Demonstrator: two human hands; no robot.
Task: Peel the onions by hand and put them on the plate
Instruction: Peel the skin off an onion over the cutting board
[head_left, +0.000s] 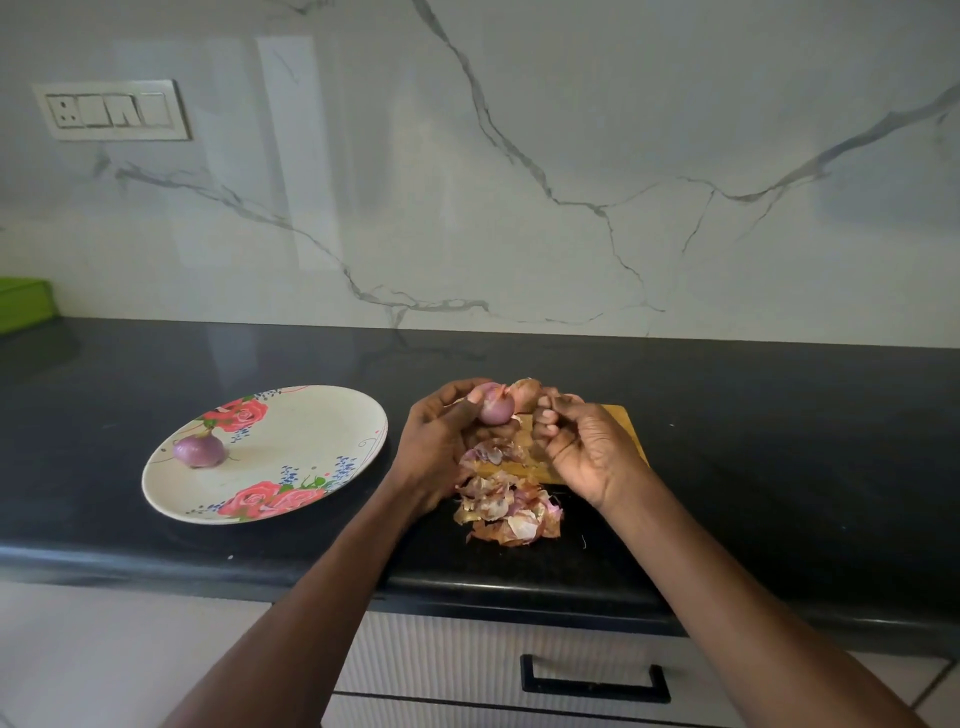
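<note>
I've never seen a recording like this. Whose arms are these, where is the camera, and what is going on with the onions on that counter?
There is no machine here: the arms belong to a person, and the single camera sits on their head, looking forward and down, so you see what they see.

The left hand grips a partly peeled onion, while the right hand pinches a flap of dry skin at its top.

On the black counter below lies a pile of onion peels, partly over a wooden board. To the left is a flowered plate with one peeled onion on it.
</note>
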